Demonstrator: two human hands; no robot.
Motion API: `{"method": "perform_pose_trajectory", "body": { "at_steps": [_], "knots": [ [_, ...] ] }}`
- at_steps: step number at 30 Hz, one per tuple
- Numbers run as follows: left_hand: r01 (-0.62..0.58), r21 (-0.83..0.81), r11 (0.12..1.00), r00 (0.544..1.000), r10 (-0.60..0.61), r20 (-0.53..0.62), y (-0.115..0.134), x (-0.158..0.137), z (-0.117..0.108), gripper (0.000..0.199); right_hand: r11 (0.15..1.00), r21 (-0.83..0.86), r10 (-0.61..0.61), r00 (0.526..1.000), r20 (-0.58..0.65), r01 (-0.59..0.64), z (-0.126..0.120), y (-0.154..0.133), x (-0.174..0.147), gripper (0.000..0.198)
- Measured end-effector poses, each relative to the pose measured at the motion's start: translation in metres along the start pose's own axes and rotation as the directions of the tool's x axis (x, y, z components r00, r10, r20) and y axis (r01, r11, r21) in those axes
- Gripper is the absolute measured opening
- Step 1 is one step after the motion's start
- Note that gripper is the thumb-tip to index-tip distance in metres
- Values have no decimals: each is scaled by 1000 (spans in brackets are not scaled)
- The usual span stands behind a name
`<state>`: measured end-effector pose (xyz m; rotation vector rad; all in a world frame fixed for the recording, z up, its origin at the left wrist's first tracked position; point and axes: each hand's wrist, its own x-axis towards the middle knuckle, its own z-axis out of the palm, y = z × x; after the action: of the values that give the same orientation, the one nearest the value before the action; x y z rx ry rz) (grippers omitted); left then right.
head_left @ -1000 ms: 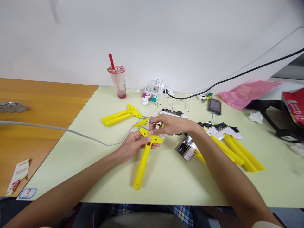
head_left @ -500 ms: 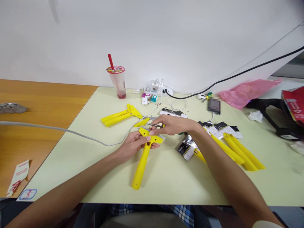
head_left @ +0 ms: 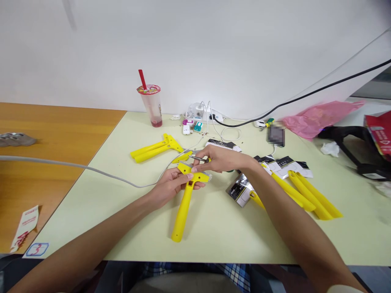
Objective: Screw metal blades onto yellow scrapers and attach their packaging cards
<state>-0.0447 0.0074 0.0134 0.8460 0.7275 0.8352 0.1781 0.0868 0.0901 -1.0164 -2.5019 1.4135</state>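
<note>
Head view: your left hand (head_left: pixel 169 185) grips a yellow scraper (head_left: pixel 182 211) by its crosspiece (head_left: pixel 200 178), above the table (head_left: pixel 229 240), with the handle slanting down toward you. Your right hand (head_left: pixel 221 158) pinches a thin metal tool (head_left: pixel 198 158), perhaps a screwdriver, and its thumb touches the crosspiece.

The piece you hold looks mostly together, since crosspiece and handle are joined, but whether its fastenings are tight is too small to tell. Beyond it, 2 yellow scrapers (head_left: pixel 149 154) lie side by side with heads on, near 1 loose yellow piece (head_left: pixel 182 157). On your right, at least 3 yellow handles (head_left: pixel 317 199) show no crosspiece, so those seem left to do.

Among containers, the cup (head_left: pixel 151 103) stands upright with a little red drink at the bottom and a straw (head_left: pixel 142 79) through its lid. You cannot tell what the black-and-white packets (head_left: pixel 240 190) or the pink bag (head_left: pixel 324 118) hold.
</note>
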Motion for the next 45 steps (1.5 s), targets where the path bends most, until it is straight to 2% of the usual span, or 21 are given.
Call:
{"method": "perform_pose_trajectory", "body": {
  "at_steps": [5, 10, 13, 18, 21, 23, 25, 27, 31, 35, 39, 45],
  "knots": [
    [6, -41, 999, 1000, -8, -30, 2, 0, 1, 40, 998, 34, 59, 997, -57, -57, 4, 0, 4, 36],
    [47, -54, 997, 996, -51, -77, 1, 2, 0, 40, 1000, 2, 10, 986, -164, -10, 6, 2, 7, 33],
    [80, -26, 996, 990, -83, -116, 0, 3, -2, 37, 998, 19, 68, 975, -209, -66, 8, -1, 8, 32],
    [21, -20, 1000, 975, -25, -222, 10, 5, -8, 26, 979, 132, 193, 915, -353, -155, 7, -4, 9, 41],
    [-55, -20, 998, 947, 46, -317, 21, 7, -13, 24, 979, 106, 205, 877, -434, -176, -2, 0, 6, 45],
    [-103, -27, 994, 922, 86, -377, 27, 9, -16, 24, 983, -17, 157, 894, -419, -181, -10, 9, 3, 39],
    [-142, -46, 989, 901, 110, -419, 33, 10, -20, 23, 968, -178, 110, 935, -338, -178, -15, 24, 2, 30],
    [-160, -74, 984, 889, 111, -444, 35, 12, -23, 22, 948, -267, 107, 965, -241, -172, -17, 39, 4, 20],
    [-152, -85, 985, 884, 96, -458, 35, 13, -26, 21, 945, -284, 125, 981, -152, -164, -14, 60, 11, 13],
    [-125, -44, 991, 902, 95, -421, 31, 13, -24, 24, 934, -307, 160, 982, -98, -183, -10, 60, 15, 18],
    [-101, -28, 994, 915, 82, -396, 29, 12, -20, 20, 934, -306, 161, 983, -94, -182, -7, 60, 16, 19],
    [-40, 8, 999, 932, 40, -361, 25, 14, -19, 23, 957, -271, 83, 991, -102, -108, -3, 67, 21, 14]
  ]
}}
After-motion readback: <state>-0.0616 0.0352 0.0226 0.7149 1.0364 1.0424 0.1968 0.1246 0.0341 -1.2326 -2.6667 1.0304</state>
